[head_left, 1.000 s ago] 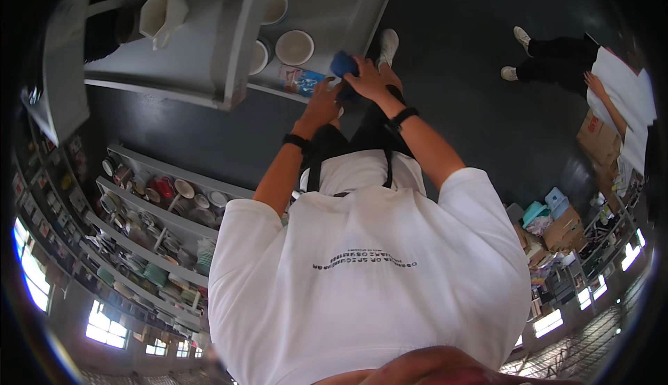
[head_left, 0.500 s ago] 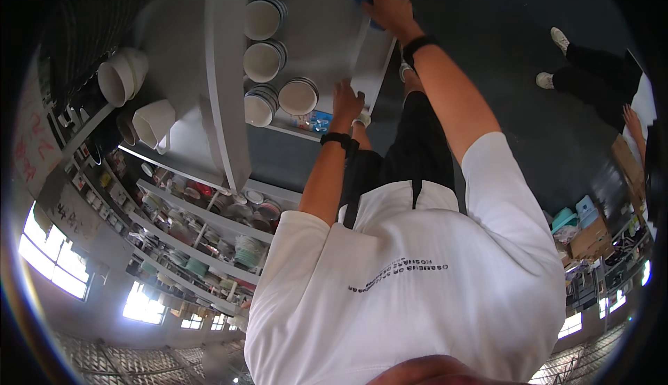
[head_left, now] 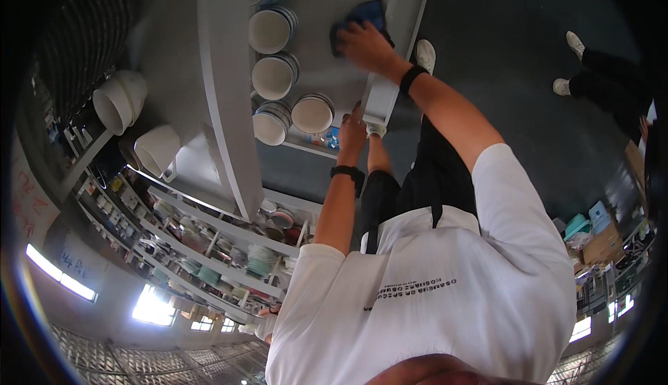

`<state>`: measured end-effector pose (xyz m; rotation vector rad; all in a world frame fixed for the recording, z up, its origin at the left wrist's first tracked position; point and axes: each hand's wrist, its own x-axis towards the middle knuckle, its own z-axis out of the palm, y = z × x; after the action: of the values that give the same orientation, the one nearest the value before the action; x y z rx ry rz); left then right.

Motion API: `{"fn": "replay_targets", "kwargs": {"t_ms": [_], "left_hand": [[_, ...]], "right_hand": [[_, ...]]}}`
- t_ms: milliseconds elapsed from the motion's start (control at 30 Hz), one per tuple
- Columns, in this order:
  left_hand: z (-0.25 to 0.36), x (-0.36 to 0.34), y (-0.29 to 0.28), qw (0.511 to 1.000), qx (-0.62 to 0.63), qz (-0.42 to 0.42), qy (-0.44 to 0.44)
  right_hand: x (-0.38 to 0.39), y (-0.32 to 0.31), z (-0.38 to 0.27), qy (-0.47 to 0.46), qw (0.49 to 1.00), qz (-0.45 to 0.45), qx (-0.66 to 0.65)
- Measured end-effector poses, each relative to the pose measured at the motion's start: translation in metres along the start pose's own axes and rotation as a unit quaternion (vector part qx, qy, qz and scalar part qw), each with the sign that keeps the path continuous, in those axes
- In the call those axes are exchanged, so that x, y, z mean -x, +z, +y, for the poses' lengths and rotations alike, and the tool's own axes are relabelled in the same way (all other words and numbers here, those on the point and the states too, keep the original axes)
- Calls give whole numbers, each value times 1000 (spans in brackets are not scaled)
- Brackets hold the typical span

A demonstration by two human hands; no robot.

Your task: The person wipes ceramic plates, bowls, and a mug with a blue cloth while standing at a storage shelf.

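My right hand point(head_left: 367, 45) presses a dark blue cloth point(head_left: 372, 13) onto the grey shelf board point(head_left: 327, 72), close to its raised front edge. The fingers lie over the cloth and hide part of it. Lower down, my left hand point(head_left: 353, 134) is at the corner of the shelf, fingers stretched out and holding nothing that I can see. Beside it stands a stack of white bowls point(head_left: 312, 113) with dark rims. A small blue packet point(head_left: 327, 138) lies between this stack and my left hand, partly hidden.
Several more bowl stacks point(head_left: 271, 77) line the shelf's left side, beside a grey upright point(head_left: 226, 92). White pots point(head_left: 156, 150) stand further left, above racks of dishes point(head_left: 261, 260). At right, another person's legs point(head_left: 605, 72) show on the dark floor point(head_left: 501, 51), with cardboard boxes point(head_left: 602, 246) below.
The blue cloth and my right hand have moved left and down over the shelf board, and more of the cloth shows. My left hand stays near the shelf corner; the whole view has shifted slightly.
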<state>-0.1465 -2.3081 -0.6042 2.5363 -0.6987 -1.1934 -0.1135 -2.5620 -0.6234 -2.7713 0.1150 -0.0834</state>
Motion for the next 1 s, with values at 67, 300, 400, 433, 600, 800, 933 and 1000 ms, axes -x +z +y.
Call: {"fn": "replay_targets", "kwargs": {"t_ms": [67, 300, 400, 433, 600, 800, 933, 1000], "left_hand": [[-16, 6, 6, 999, 20, 38, 29], [8, -5, -15, 999, -15, -24, -29], [0, -4, -20, 999, -7, -29, 14], [0, -5, -20, 999, -12, -36, 16], [7, -10, -26, 995, -31, -94, -16], [3, -2, -18, 987, -31, -156, -39], [-51, 6, 20, 991, -68, -30, 108], [-22, 20, 3, 998, 54, -39, 11]], "right_hand": [[-24, -32, 17, 116, 993, 0, 34], [-78, -44, 127, 213, 973, 87, -27], [-78, -27, 106, 200, 978, 38, -47], [-77, -25, 96, 197, 978, 39, -47], [-50, 1, 60, 171, 983, 44, 46], [-4, 3, -31, 100, 982, -161, -17], [22, 15, -83, -7, 987, -153, -49], [38, 32, -85, -21, 988, -140, -54]]}}
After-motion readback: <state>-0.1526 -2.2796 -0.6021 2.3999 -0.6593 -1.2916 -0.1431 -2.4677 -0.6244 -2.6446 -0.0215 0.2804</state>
